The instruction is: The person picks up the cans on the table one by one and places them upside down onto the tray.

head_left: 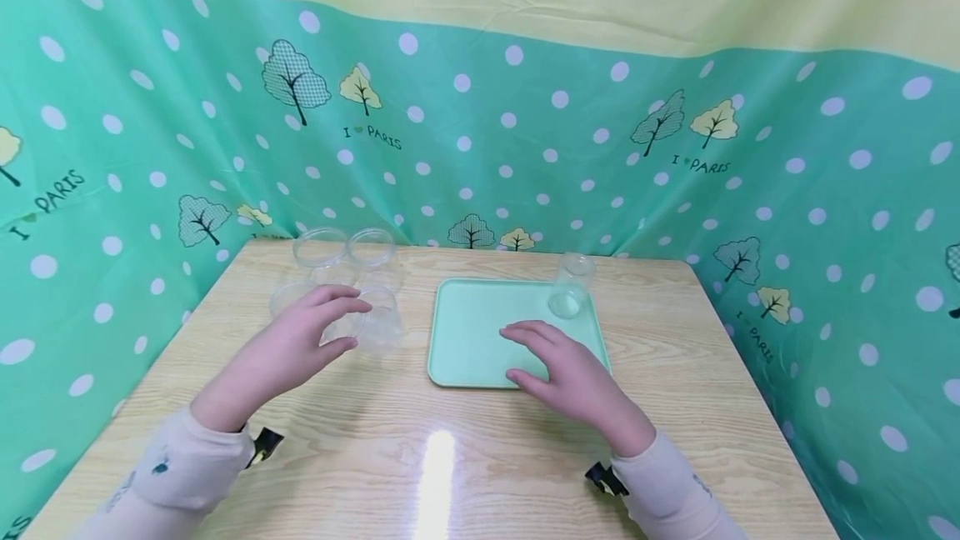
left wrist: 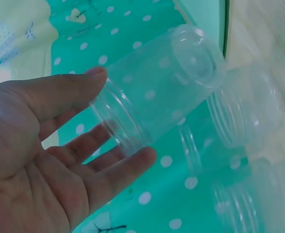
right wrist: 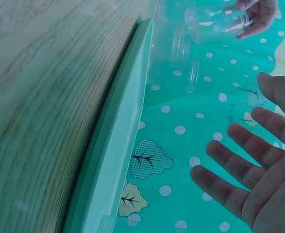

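By its threaded neck, my left hand [head_left: 311, 332] grips a clear plastic jar [left wrist: 157, 87], fingertips and thumb spread round the rim. The jar's base points away from the palm, and in the right wrist view it hangs in the air. Several more clear jars [left wrist: 246, 107] stand close by on the left of the table. My right hand [head_left: 566, 373] hovers over the near right part of a light green tray [head_left: 487, 332], fingers apart and holding nothing. Another clear jar [head_left: 574, 283] stands at the tray's far right corner.
The pale wooden table [head_left: 360, 448] carries the tray at its middle. A green and yellow patterned cloth [head_left: 495, 107] hangs behind the table and along both sides. A bright light reflection lies on the near tabletop.
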Available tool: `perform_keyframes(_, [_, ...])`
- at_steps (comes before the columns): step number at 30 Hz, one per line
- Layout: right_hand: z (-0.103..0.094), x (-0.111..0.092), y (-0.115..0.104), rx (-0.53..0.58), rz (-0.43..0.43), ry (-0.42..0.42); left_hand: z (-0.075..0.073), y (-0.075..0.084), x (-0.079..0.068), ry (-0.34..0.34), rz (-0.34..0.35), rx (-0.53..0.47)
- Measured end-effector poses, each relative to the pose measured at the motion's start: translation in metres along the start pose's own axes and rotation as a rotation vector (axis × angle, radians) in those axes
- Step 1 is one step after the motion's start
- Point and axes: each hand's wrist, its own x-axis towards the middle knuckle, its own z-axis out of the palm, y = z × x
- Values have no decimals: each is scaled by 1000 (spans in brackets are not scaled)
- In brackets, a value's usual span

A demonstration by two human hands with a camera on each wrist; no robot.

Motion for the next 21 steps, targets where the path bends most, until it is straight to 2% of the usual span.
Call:
perform_keyframes(11, [-4, -1, 1, -13, 21, -8, 39, 12, 15, 133, 86, -141])
perform_keyframes(21, [-6, -2, 3, -13, 37, 12, 53, 31, 27, 144, 47, -326])
